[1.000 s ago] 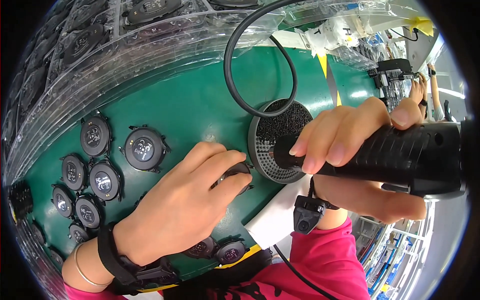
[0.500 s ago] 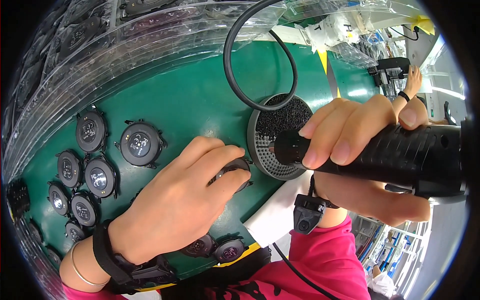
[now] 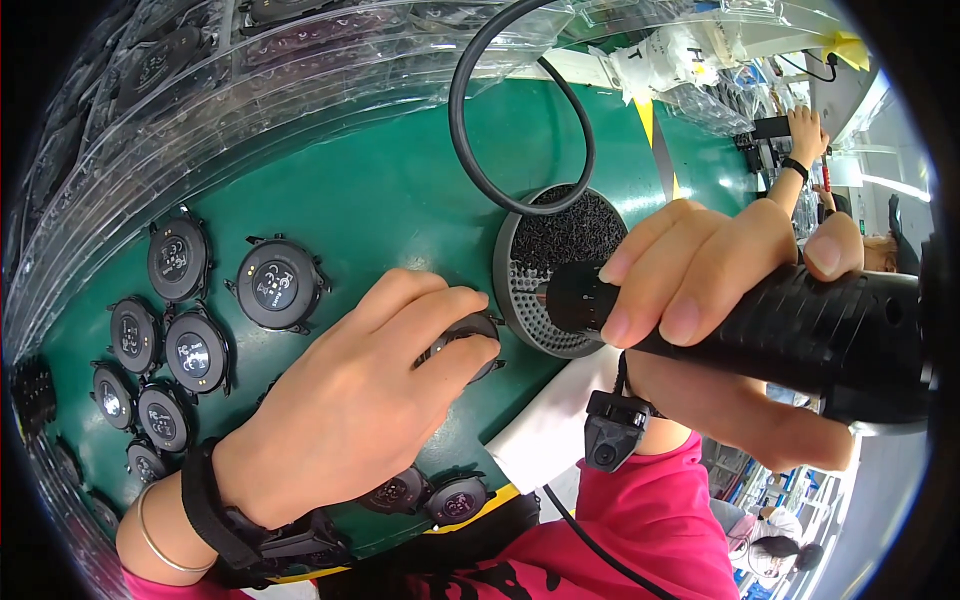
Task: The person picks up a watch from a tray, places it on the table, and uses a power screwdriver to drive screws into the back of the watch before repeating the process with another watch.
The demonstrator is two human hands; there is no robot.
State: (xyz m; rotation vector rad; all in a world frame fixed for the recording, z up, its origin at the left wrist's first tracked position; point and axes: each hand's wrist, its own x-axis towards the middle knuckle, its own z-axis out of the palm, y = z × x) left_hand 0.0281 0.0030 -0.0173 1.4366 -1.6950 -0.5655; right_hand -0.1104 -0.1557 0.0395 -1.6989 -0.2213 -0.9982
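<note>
My left hand [image 3: 345, 400] is closed on a round black watch case [image 3: 478, 327], pinching it at the green mat between thumb and fingers. My fingers cover much of this case. In my right hand [image 3: 715, 275] is a thick black electric screwdriver [image 3: 810, 335], held nearly level with its nose pointing left. Its tip is over the bare, perforated part of a round grey screw tray [image 3: 503, 265]. A heap of tiny black screws [image 3: 570, 235] fills the tray's far side. Whether a screw sits on the tip, I cannot tell.
Several watch cases [image 3: 275, 283] lie back up at the left, and two more [image 3: 460, 500] near the front edge. Clear plastic trays [image 3: 300, 110] line the far left. A black cable [image 3: 455, 110] loops above the screw tray. Another person's hand [image 3: 805, 135] is at the far right.
My left hand and its watch case hardly move. The screwdriver's rear end has dipped slightly, its tip staying over the tray. The other person's hand has shifted away and slightly left.
</note>
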